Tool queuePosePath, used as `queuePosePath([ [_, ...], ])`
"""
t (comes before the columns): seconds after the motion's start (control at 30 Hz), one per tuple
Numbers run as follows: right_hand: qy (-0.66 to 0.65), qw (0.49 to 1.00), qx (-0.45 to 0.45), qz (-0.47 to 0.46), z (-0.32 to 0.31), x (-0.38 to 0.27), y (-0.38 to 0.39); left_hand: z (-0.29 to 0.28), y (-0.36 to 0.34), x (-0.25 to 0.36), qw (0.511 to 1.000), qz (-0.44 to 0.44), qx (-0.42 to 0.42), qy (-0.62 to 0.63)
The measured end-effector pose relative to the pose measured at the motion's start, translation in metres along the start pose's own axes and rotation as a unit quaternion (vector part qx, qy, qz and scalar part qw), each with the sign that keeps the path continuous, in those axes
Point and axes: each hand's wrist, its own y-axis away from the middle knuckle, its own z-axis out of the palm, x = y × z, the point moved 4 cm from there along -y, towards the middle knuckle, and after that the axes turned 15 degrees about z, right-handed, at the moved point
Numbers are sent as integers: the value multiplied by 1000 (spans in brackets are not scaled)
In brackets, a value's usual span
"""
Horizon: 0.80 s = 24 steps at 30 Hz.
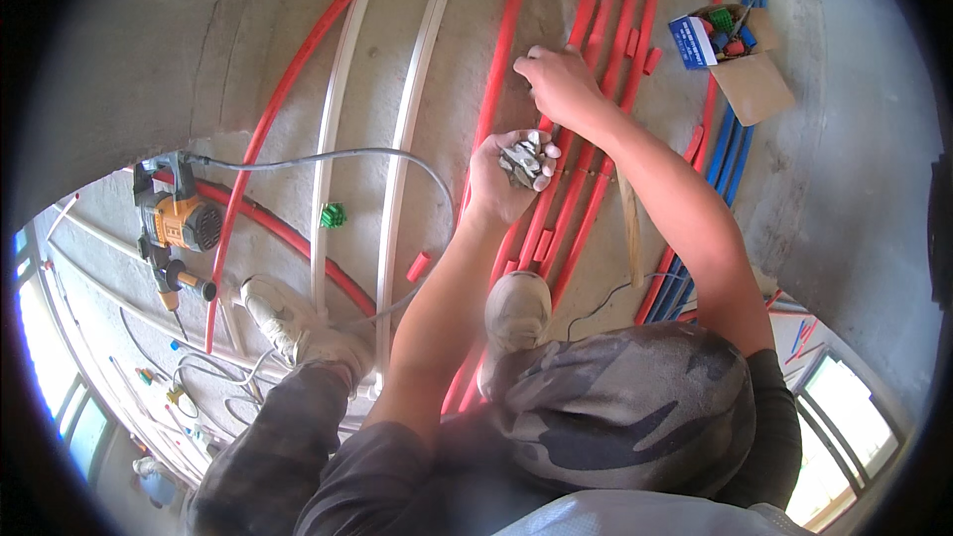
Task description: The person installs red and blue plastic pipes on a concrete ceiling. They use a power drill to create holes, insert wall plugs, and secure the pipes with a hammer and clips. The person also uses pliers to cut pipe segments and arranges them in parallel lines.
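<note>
My left hand (488, 186) is cupped palm up over the red pipes, its fingers curled around a heap of grey-white rubble chips (526, 157). Just beyond it, my right hand (562, 87) reaches down to the floor among the pipes, with thumb and fingers drawn together. Whatever those fingertips may hold is hidden or too small to name. Long red pipes (504, 40) run side by side beneath both hands. Short red pipe pieces (543, 244) lie on top of them, close to my left wrist.
An orange-and-black hammer drill (177, 218) lies at left, its grey cable (328, 153) crossing white strips (415, 104). An open cardboard box (751, 89) holds coloured pieces at upper right. A green piece (333, 215), blue pipes (733, 154) and a wooden stick (629, 223) lie around.
</note>
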Motion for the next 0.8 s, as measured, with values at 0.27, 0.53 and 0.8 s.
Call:
queuePosePath([
  [0.27, 5, 996, -39, -78, 12, -3, 5, -8, -2, 3, 1000, -1, -4, 1],
  [0.53, -29, 995, -68, -64, 10, -11, 3, -10, -4, 2, 1000, -13, -5, -8],
  [0.8, -211, 977, 14, -24, -13, -8, 0, -10, -5, 3, 1000, -9, -20, -9],
])
